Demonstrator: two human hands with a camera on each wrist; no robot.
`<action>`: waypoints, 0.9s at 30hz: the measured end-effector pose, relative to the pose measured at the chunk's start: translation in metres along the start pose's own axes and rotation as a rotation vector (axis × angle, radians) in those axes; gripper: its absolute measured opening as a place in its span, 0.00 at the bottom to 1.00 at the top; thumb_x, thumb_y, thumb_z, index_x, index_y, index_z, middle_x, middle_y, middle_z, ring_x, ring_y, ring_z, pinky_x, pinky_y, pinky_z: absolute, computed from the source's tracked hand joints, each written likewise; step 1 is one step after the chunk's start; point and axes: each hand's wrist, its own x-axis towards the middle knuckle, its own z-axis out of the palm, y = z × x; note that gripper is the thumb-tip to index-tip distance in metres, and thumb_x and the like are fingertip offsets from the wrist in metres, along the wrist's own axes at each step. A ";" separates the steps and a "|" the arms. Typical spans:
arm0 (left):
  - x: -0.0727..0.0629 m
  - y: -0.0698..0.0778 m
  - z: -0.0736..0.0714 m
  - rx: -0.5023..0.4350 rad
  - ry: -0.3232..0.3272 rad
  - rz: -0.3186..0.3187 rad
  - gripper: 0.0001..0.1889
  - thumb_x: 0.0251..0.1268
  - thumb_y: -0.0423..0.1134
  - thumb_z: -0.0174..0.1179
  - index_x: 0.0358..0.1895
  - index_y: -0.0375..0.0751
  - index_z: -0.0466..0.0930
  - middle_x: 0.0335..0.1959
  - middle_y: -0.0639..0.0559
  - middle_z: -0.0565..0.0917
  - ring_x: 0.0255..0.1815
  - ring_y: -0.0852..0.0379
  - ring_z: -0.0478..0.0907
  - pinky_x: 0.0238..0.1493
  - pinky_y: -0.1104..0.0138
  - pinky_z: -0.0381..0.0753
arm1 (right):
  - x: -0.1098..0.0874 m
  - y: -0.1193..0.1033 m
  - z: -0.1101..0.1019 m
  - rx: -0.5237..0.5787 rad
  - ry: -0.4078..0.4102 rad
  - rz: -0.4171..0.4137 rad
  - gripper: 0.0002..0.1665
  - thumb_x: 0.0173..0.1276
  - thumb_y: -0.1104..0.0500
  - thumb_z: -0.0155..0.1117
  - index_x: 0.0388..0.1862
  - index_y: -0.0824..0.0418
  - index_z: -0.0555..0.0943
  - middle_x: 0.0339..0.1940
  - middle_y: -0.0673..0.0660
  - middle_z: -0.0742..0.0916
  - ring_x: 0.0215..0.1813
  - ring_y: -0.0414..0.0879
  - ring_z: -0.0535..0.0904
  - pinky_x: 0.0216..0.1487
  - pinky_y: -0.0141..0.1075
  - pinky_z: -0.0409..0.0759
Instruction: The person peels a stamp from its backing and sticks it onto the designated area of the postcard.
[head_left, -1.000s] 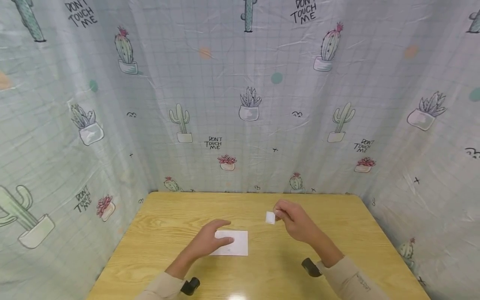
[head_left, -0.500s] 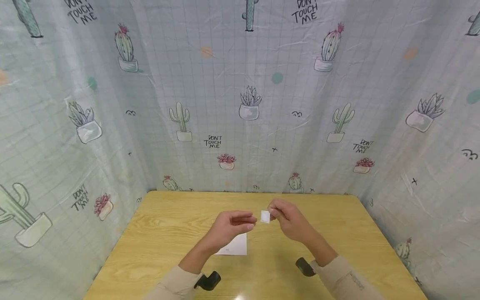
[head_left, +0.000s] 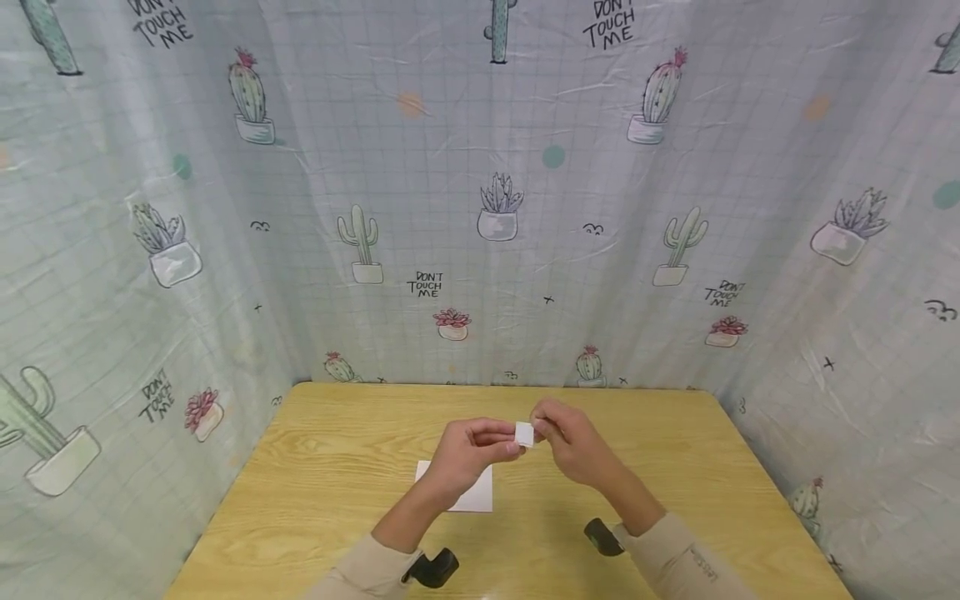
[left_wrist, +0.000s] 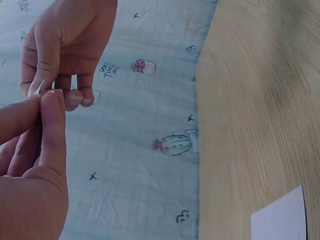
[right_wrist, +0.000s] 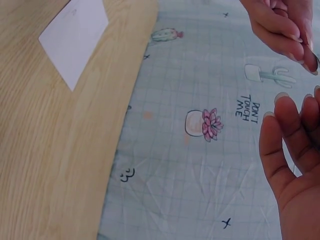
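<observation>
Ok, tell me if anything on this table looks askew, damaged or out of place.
Nothing stands out. The white paper sheet lies flat on the wooden table, and both hands, left hand and right hand, pinch a small white square above it.

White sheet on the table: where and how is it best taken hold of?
The white sheet lies flat on the wooden table, partly under the left hand, which with the right hand pinches a small white square. Probably best: pinch the sheet's free right corner from the right, since a flat sheet offers only edges.

A paper sheet (head_left: 472, 497) lies on the table (head_left: 337, 467), below both hands.
</observation>
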 end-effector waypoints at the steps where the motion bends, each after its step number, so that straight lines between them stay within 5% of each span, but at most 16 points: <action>1: 0.000 0.001 0.001 -0.006 0.000 -0.001 0.19 0.70 0.32 0.67 0.60 0.26 0.82 0.51 0.32 0.90 0.47 0.59 0.91 0.56 0.63 0.89 | 0.000 0.000 0.000 -0.012 0.005 0.001 0.12 0.75 0.75 0.56 0.33 0.61 0.75 0.29 0.54 0.81 0.32 0.38 0.74 0.34 0.31 0.80; 10: -0.001 0.006 0.006 -0.016 0.018 -0.021 0.18 0.70 0.31 0.67 0.58 0.24 0.83 0.50 0.32 0.90 0.46 0.58 0.92 0.54 0.63 0.89 | -0.004 -0.003 -0.001 -0.066 0.032 0.041 0.11 0.75 0.74 0.58 0.34 0.61 0.76 0.29 0.54 0.80 0.32 0.41 0.74 0.34 0.29 0.78; 17: 0.002 0.006 0.012 -0.027 0.061 -0.015 0.17 0.71 0.30 0.66 0.57 0.23 0.83 0.48 0.32 0.90 0.46 0.57 0.92 0.53 0.63 0.90 | -0.008 -0.006 0.000 -0.268 0.156 0.007 0.09 0.71 0.72 0.65 0.37 0.58 0.81 0.31 0.49 0.81 0.33 0.33 0.72 0.32 0.32 0.78; 23: 0.005 0.005 0.014 -0.028 0.110 -0.016 0.15 0.71 0.31 0.66 0.56 0.23 0.84 0.47 0.33 0.91 0.45 0.56 0.92 0.53 0.62 0.90 | -0.007 -0.012 0.002 -0.400 0.268 -0.158 0.11 0.61 0.73 0.74 0.37 0.61 0.84 0.37 0.52 0.85 0.36 0.40 0.79 0.36 0.30 0.81; 27: 0.004 0.005 0.015 -0.001 0.119 -0.010 0.16 0.71 0.31 0.66 0.56 0.23 0.84 0.49 0.32 0.90 0.48 0.53 0.92 0.54 0.62 0.89 | -0.006 -0.015 0.004 -0.423 0.240 -0.279 0.11 0.58 0.72 0.77 0.38 0.61 0.87 0.37 0.52 0.86 0.36 0.43 0.80 0.37 0.31 0.81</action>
